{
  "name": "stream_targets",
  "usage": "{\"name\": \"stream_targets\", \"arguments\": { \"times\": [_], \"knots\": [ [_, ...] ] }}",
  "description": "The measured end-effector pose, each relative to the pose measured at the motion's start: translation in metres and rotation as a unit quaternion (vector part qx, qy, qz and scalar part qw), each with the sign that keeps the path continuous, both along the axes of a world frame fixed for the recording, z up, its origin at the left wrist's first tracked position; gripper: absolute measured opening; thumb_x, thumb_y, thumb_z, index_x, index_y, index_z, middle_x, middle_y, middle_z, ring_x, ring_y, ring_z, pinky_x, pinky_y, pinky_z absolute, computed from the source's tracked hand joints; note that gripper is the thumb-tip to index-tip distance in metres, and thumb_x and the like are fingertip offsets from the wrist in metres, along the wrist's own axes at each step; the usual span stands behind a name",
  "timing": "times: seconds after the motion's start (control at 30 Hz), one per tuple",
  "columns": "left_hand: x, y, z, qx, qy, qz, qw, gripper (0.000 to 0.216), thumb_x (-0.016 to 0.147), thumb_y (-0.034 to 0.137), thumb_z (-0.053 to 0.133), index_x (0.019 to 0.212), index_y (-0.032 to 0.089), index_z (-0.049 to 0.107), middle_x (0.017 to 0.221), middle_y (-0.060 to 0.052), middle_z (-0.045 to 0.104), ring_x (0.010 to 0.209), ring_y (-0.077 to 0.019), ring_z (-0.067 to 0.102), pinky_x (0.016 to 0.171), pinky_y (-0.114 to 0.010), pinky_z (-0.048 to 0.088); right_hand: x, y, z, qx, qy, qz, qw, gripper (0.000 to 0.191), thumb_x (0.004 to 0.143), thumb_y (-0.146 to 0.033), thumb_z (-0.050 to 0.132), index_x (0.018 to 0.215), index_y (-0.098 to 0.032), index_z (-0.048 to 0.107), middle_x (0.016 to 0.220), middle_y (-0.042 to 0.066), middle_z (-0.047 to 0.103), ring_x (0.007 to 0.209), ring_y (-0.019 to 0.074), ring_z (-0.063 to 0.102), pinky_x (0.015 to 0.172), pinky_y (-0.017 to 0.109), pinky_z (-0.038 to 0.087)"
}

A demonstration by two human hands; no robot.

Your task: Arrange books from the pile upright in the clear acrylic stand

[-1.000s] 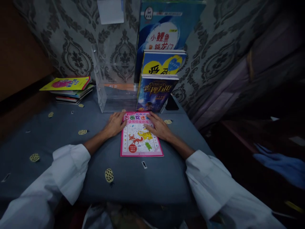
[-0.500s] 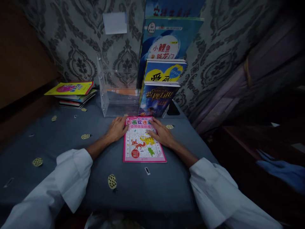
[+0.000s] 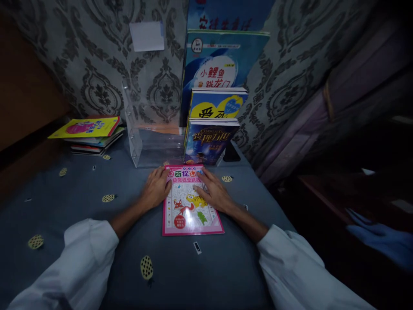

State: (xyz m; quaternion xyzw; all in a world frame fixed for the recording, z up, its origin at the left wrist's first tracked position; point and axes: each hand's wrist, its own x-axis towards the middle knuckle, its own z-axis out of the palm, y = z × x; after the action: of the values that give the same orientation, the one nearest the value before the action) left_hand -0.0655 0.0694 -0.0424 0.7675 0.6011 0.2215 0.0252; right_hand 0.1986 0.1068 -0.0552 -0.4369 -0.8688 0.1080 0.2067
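A pink-bordered picture book with a fox and a yellow tiger on its cover lies flat on the table. My left hand rests along the book's left edge, thumb touching the cover, fingers stretched forward. On the upper right of the cover lies my right hand, its fingers extended and thumb apart. Neither hand is wrapped round the book. Just behind it stands a clear acrylic rack. The rack's right side holds upright books in tiers, with a dark blue book in front and a yellow-and-blue book behind it.
A stack of books lies at the left rear of the table. A dark flat object sits beside the rack. Patterned wallpaper covers the wall behind, and a tied curtain hangs at the right.
The view has shifted slightly, so the table and books appear a little lower and farther left. My hands and the picture book keep about the same positions on the table.
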Motion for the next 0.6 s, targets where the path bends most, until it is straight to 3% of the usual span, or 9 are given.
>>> {"name": "stream_targets", "arguments": {
  "times": [0.33, 0.6],
  "knots": [
    [0.001, -0.008, 0.014, 0.023, 0.060, 0.003, 0.998, 0.027, 0.097, 0.027, 0.051, 0.119, 0.017, 0.062, 0.118, -0.013, 0.063, 0.112, -0.0288, 0.060, 0.097, -0.044, 0.050, 0.001, 0.004, 0.006, 0.000, -0.004, 0.011, 1.000, 0.060, 0.098, -0.050, 0.051, 0.145, -0.013, 0.055, 0.157, 0.020, 0.045, 0.143, 0.0333, 0.046, 0.117, 0.052, 0.040],
    [-0.002, 0.003, 0.007, 0.019, 0.056, -0.055, 0.997, 0.038, 0.099, 0.025, 0.045, 0.134, 0.012, 0.052, 0.145, -0.019, 0.057, 0.138, -0.0287, 0.050, 0.111, -0.046, 0.041, -0.004, 0.012, 0.005, 0.038, -0.029, -0.017, 0.999, 0.061, 0.101, -0.051, 0.045, 0.145, -0.010, 0.053, 0.152, 0.021, 0.051, 0.136, 0.0344, 0.051, 0.114, 0.052, 0.042]
  ]
}}
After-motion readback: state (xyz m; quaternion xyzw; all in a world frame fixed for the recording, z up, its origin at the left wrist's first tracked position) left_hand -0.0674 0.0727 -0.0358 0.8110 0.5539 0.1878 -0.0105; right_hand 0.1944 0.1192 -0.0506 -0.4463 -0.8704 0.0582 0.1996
